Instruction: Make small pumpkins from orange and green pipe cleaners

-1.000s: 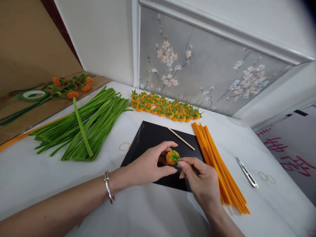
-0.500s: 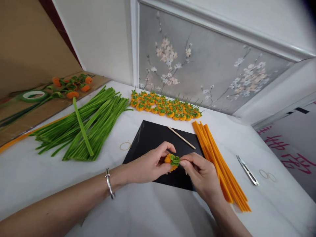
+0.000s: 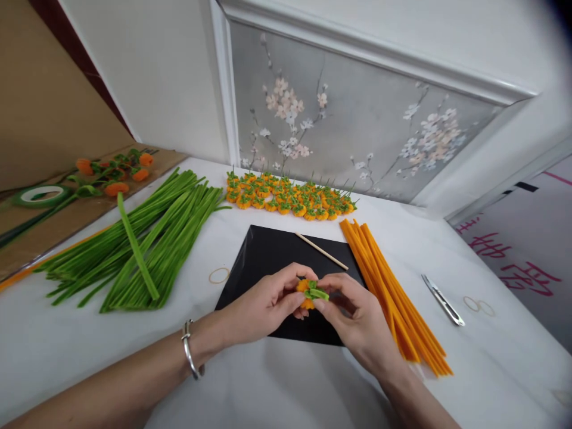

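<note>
Over the black mat [image 3: 263,250], a small orange pipe-cleaner fruit [image 3: 305,286] with a green leafy top is held between my two hands. My left hand [image 3: 263,301], with a silver bangle at the wrist, pinches its orange body between thumb and fingers. From the other side, my right hand [image 3: 357,313] has its thumb and forefinger closed on the green leaf [image 3: 318,294] at the top. Some of its fingertips are hidden behind the fruit. A thin wooden stick [image 3: 322,251] lies across the mat just beyond my hands.
Green pipe cleaners [image 3: 147,250] lie piled at left, orange ones [image 3: 393,292] right of the mat. Several finished fruits [image 3: 290,196] stand in rows by the wall. A cutter [image 3: 442,300], rubber bands [image 3: 218,275], and green tape [image 3: 42,195] on cardboard lie around.
My right hand has moved closer to the fruit, its grip shifting from near the stem onto a green leaf, which now points right. My left hand keeps its hold. The camera view has shifted slightly.
</note>
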`<state>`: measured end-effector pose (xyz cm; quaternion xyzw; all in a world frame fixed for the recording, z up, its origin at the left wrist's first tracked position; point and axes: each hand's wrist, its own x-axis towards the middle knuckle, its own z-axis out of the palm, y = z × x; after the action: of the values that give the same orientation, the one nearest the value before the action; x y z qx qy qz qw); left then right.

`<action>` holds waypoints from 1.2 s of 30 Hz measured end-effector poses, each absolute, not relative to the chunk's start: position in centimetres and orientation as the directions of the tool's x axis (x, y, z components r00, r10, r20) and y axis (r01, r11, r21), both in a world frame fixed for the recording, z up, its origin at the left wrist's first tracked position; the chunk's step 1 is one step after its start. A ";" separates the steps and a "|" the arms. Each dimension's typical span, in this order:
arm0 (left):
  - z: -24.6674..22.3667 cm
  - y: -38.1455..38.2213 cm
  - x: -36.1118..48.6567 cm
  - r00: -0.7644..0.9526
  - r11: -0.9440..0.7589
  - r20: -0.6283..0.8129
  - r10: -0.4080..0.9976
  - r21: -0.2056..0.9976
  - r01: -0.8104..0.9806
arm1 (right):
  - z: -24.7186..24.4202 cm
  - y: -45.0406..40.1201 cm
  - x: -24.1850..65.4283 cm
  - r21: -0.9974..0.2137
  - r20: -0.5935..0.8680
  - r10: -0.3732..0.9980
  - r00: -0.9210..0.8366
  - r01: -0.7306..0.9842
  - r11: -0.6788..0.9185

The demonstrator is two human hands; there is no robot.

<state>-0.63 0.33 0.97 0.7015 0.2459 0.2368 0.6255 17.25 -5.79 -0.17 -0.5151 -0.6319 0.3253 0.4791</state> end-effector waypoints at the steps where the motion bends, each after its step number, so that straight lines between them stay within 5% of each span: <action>1: 1.0 0.3 -0.7 0.769 -0.113 0.026 0.639 0.992 0.060 | -0.2 -5.8 17.2 -0.907 0.270 0.963 -0.008 0.335 0.257; 13: 0.4 0.3 -0.5 0.729 -0.275 0.054 0.682 0.943 0.187 | 0.2 -6.1 16.6 -0.739 0.450 0.893 -0.009 0.558 0.378; 26: 0.6 0.4 -0.3 0.724 -0.233 0.035 0.688 0.957 0.175 | 0.0 -6.1 16.3 -0.938 0.173 0.983 0.061 0.315 0.146; 36: 0.6 0.3 -0.2 0.737 -0.140 -0.023 0.675 0.977 0.159 | 0.9 -5.9 18.1 -0.847 0.353 0.936 0.001 0.425 0.319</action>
<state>-0.16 0.32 0.63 0.7224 0.2886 0.2193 0.5889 18.07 -5.91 0.93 -0.5194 -0.6551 0.2657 0.4801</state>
